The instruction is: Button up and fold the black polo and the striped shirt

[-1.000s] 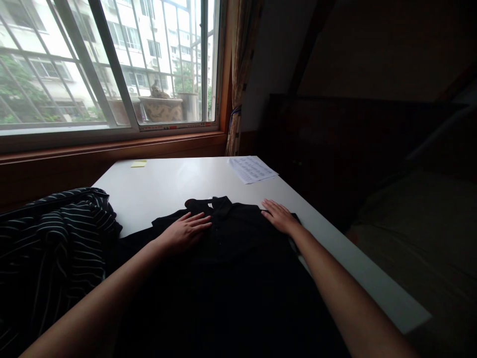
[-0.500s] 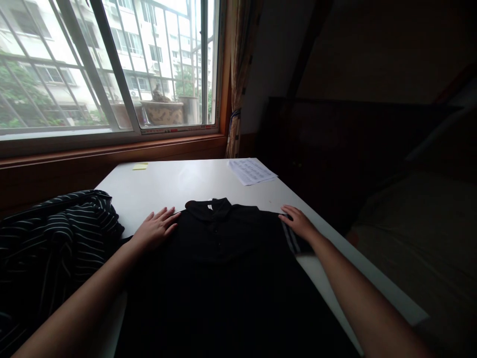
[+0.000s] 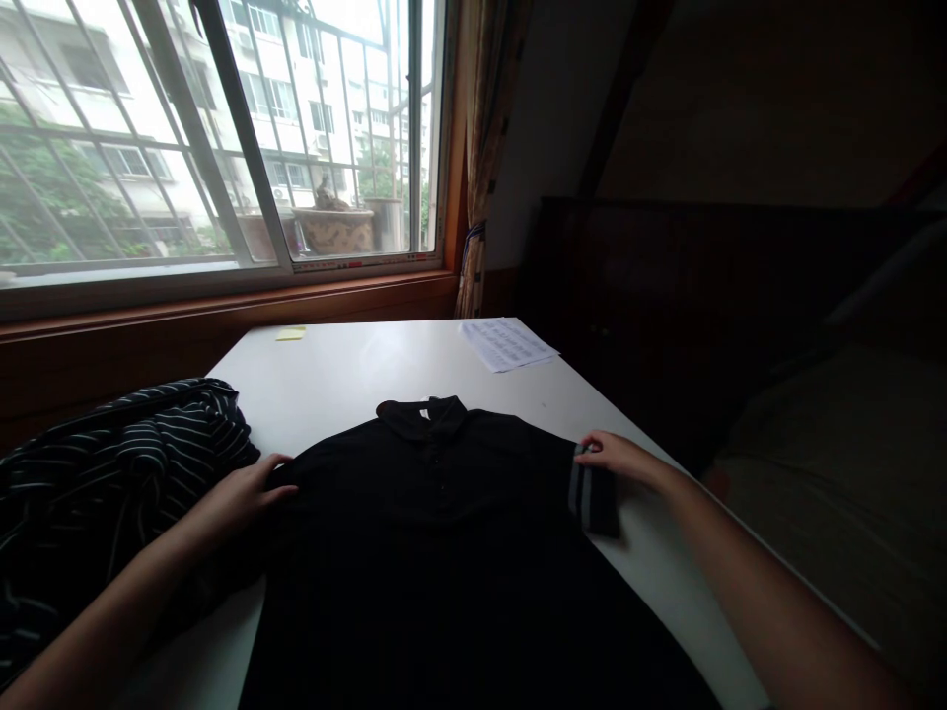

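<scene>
A black polo shirt (image 3: 444,552) lies spread front up on the white table, its collar toward the window and its lower part running out of view at the bottom. My right hand (image 3: 611,456) pinches the top of the sleeve at the right, near its grey-striped cuff. At the opposite shoulder, my left hand (image 3: 258,483) has its thumb and fingers around the dark sleeve cloth. The left sleeve's end is hard to make out against the dark striped cloth beside it.
A heap of black-and-white striped cloth (image 3: 140,454) lies on the left of the white table (image 3: 355,360). Printed sheets (image 3: 509,345) and a yellow sticky note (image 3: 291,334) lie at the far edge. Beyond are a barred window and a tied curtain (image 3: 477,227).
My left hand has moved left and down from the shoulder to the sleeve and closed on it. My right hand has slid outward and now pinches the sleeve. The view has shifted slightly.
</scene>
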Available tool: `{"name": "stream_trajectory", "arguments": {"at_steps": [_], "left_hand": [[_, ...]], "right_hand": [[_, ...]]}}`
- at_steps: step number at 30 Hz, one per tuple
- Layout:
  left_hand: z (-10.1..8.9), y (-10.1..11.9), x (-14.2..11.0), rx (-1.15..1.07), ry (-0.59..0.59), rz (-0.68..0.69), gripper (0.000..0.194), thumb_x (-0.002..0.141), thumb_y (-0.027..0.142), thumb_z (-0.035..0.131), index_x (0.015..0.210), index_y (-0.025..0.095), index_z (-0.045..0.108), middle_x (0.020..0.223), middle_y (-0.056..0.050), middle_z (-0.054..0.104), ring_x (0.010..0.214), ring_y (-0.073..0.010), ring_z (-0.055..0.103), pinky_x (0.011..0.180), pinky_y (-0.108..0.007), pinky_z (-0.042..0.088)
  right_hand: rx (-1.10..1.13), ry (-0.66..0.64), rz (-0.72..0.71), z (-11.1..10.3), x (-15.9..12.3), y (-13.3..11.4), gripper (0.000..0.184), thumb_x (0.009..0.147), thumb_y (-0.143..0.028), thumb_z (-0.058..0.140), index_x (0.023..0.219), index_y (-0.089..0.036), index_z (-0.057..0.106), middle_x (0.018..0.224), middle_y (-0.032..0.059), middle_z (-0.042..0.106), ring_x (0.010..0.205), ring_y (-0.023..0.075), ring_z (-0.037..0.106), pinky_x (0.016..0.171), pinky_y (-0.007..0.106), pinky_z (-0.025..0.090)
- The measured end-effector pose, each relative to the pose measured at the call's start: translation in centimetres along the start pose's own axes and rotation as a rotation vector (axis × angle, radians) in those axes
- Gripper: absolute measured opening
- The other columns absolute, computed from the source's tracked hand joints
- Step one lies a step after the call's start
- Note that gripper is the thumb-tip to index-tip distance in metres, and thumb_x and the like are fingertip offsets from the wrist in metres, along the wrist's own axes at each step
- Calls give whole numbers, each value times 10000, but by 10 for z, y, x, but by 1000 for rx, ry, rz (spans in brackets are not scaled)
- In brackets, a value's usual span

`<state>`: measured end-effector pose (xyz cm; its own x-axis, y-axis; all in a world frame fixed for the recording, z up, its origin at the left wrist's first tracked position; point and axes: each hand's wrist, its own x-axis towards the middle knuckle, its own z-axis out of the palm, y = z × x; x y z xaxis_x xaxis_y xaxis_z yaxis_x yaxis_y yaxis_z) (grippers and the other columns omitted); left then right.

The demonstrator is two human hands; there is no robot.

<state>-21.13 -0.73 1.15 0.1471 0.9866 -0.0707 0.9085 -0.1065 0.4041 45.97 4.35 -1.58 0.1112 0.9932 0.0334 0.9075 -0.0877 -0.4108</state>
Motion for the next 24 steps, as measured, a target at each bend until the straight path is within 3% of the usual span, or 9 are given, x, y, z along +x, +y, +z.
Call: {"name": "stream_trajectory", "arguments": {"at_steps": [3, 8, 12, 16, 20, 22, 24], "left_hand": [[-13, 3, 8, -125, 6, -44, 486, 789, 589, 528, 1060, 204, 650, 972, -62, 724, 918, -288, 680, 797, -342, 531], [-8, 21, 30, 29, 197, 54, 326, 844, 445, 457, 946, 203, 651, 976, -65, 717, 913, -249, 670, 807, -310, 515], [4, 37, 45, 253, 286, 30, 265, 897, 325, 408, 965, 208, 635, 1019, -75, 678, 916, -242, 645, 779, -319, 502], [9, 48, 50, 331, 357, 17, 289, 927, 281, 390, 1019, 206, 653, 1066, -125, 627, 1012, -322, 588, 732, -390, 511], [14, 69, 54, 366, 473, 275, 342, 938, 212, 414, 1205, 201, 626, 1292, -135, 552, 1195, -329, 498, 947, -466, 489], [24, 89, 54, 329, 417, 462, 338, 963, 244, 430, 1244, 209, 614, 1310, -110, 564, 1261, -297, 472, 1058, -458, 433], [43, 113, 48, 310, 330, 595, 361, 985, 343, 451, 1301, 231, 584, 1366, -83, 555, 1343, -292, 419, 1119, -483, 375]], "right_hand": [[33, -97, -10, -18, 5, -4, 230, 713, -396, 721, 794, -181, 721, 745, 38, 717, 666, 188, 658, 582, 256, 472], [-19, -8, 47, -42, 25, -6, 268, 788, -391, 646, 891, -156, 720, 817, 70, 712, 725, 199, 663, 608, 264, 480], [-150, 112, 80, -40, 35, -12, 184, 755, -305, 661, 813, -151, 743, 882, 106, 674, 800, 235, 651, 677, 306, 487], [-255, 221, 55, -30, 28, -27, 220, 821, -230, 564, 905, -167, 757, 1046, 155, 631, 948, 293, 627, 806, 387, 486], [-295, 246, -78, -10, 21, -66, 333, 907, -247, 470, 1126, -195, 714, 1202, 180, 600, 1160, 359, 520, 982, 493, 411], [-283, 170, -222, 8, 15, -96, 363, 942, -331, 453, 1187, -212, 692, 1236, 144, 613, 1194, 323, 511, 1059, 449, 375], [-264, 65, -378, 31, 6, -127, 414, 935, -485, 481, 1259, -290, 651, 1340, 51, 586, 1247, 269, 498, 1100, 369, 356]]}}
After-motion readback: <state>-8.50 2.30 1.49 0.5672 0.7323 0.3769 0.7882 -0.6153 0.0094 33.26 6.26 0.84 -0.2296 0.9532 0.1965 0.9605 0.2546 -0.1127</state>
